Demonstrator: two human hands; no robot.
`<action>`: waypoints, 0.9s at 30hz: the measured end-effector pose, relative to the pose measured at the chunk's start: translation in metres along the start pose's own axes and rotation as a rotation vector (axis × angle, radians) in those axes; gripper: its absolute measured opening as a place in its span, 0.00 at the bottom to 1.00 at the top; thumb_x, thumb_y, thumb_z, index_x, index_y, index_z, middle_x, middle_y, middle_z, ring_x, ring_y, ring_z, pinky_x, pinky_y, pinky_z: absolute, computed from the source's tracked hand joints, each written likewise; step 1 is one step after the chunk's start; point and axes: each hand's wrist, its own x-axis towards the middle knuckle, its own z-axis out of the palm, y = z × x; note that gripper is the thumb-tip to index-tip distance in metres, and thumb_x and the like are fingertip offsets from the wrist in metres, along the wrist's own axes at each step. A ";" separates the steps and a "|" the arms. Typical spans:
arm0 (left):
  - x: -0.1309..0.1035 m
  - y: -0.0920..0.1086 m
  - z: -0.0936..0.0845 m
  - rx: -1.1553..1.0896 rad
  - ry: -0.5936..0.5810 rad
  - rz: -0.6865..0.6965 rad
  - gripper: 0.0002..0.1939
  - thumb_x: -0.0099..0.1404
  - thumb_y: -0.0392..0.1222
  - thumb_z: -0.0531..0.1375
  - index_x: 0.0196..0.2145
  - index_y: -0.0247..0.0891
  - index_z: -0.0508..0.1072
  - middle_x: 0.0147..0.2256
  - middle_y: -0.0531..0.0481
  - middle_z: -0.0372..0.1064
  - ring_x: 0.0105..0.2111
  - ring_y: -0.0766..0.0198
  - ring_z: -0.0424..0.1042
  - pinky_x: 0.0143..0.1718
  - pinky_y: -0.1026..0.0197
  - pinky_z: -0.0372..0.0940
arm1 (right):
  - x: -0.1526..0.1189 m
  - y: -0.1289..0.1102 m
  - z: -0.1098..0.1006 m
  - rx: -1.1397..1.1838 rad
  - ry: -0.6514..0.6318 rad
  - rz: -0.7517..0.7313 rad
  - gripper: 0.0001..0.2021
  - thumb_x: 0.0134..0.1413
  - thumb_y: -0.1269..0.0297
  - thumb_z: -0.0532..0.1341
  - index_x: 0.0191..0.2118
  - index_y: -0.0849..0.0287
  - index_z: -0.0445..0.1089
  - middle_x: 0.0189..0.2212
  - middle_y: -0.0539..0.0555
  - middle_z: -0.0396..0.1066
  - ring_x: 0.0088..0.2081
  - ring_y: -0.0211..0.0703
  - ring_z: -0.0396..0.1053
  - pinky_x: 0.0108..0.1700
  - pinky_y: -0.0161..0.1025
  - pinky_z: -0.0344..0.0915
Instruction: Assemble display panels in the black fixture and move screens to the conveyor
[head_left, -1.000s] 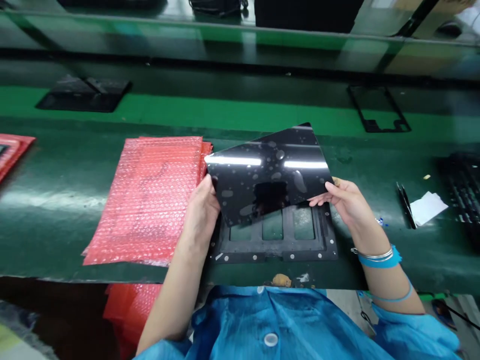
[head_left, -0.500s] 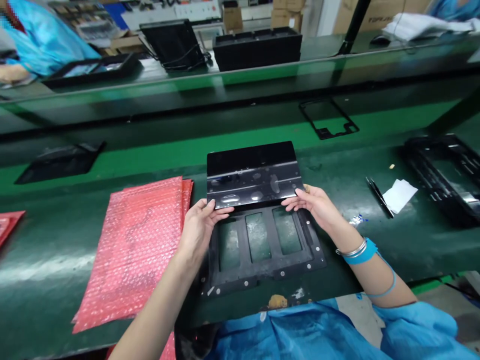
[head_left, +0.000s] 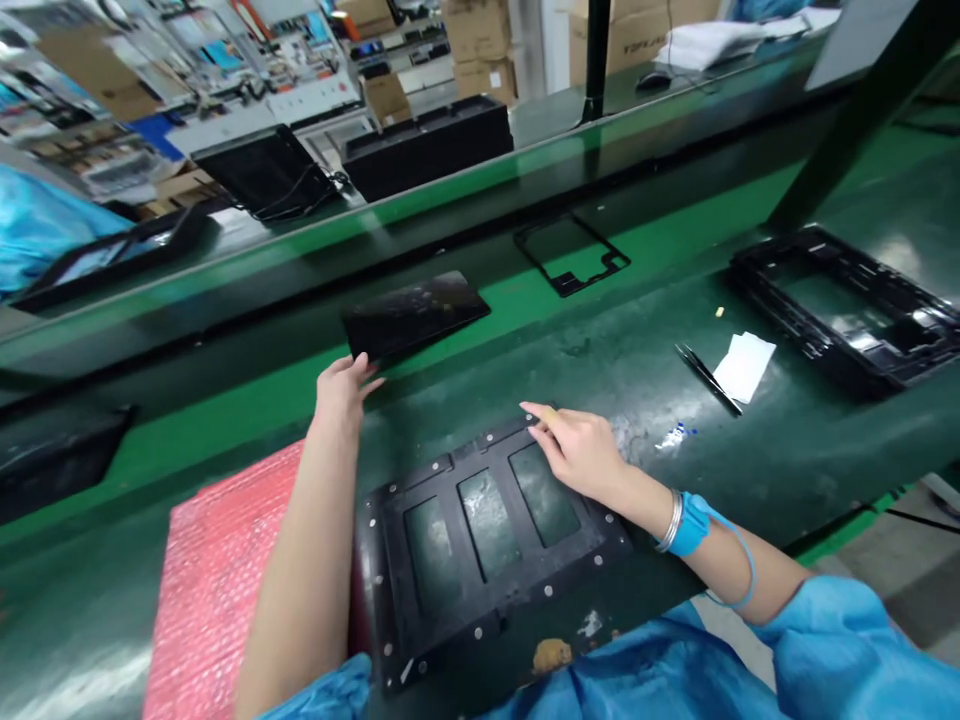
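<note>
A glossy black panel (head_left: 420, 312) lies on the green strip beyond the work surface. My left hand (head_left: 343, 392) is at its near left corner, fingers apart; a fingertip appears to touch that corner. My right hand (head_left: 581, 450) hovers over the far right corner of a black frame (head_left: 444, 622), thumb and forefinger apart with nothing seen between them. The frame has three rectangular windows and round silvery spots along its border. It lies flat in front of me, partly covered by my right hand.
Red bubble-wrap sheets (head_left: 217, 570) lie to the left, partly behind my left arm. To the right are tweezers (head_left: 709, 380), white paper (head_left: 744, 366) and a large black housing (head_left: 862, 310). A thin black bezel (head_left: 574, 280) lies on the strip; a post (head_left: 847, 130) rises behind.
The glossy panel has gone from above the frame to the green strip ahead. My right hand has let go of it. The view has turned right.
</note>
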 end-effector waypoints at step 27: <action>-0.254 -0.137 -0.320 0.898 0.874 -0.244 0.40 0.35 0.56 0.47 0.51 0.59 0.65 0.55 0.37 0.66 0.61 0.15 0.56 0.51 0.23 0.52 | -0.017 0.009 0.004 0.053 0.153 -0.085 0.12 0.64 0.66 0.56 0.40 0.54 0.79 0.33 0.52 0.81 0.30 0.41 0.77 0.32 0.36 0.68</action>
